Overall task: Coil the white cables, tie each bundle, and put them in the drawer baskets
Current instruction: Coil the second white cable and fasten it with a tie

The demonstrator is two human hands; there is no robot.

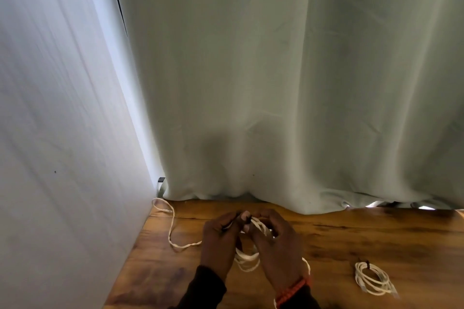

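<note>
- Left hand (221, 241) and right hand (275, 246) each grip a coiled white cable bundle (247, 259) above the brown wooden desk (351, 238).
- A tied white cable coil (374, 278) lies near right.

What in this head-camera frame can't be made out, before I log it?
- Dark tie: head view, too small and pinched between the fingertips of both hands; knotted or not is unclear.
- Coiled cable: mostly covered by the left hand and right hand.
- Drawer baskets: not in view.
- Loose cable: its near end passes behind the left hand.
- Tied bundle: connectors blurred.
</note>
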